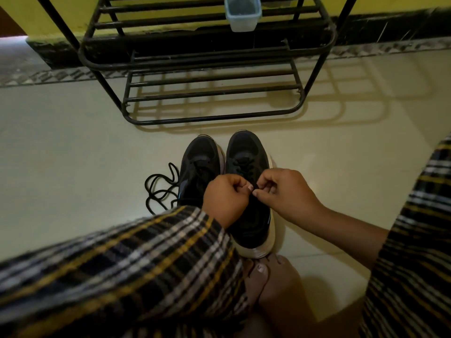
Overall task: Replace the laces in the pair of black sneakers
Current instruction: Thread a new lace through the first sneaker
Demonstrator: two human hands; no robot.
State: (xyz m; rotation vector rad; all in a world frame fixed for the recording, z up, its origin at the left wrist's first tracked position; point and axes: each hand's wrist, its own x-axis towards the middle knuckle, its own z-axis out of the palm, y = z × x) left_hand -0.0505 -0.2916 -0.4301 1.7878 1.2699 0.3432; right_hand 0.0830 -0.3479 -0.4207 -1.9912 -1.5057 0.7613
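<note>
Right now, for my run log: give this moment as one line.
left hand: pinching lace | right hand: pinching lace | right sneaker: laced, being worked | left sneaker: beside it | loose lace: on floor

No readable text, label, brand or number shows anywhere.

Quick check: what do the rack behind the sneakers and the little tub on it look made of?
Rack: looks like black painted metal tube, going by its thin bent bars with a dull sheen. Tub: probably pale blue translucent plastic, since its thin walls let light through.
</note>
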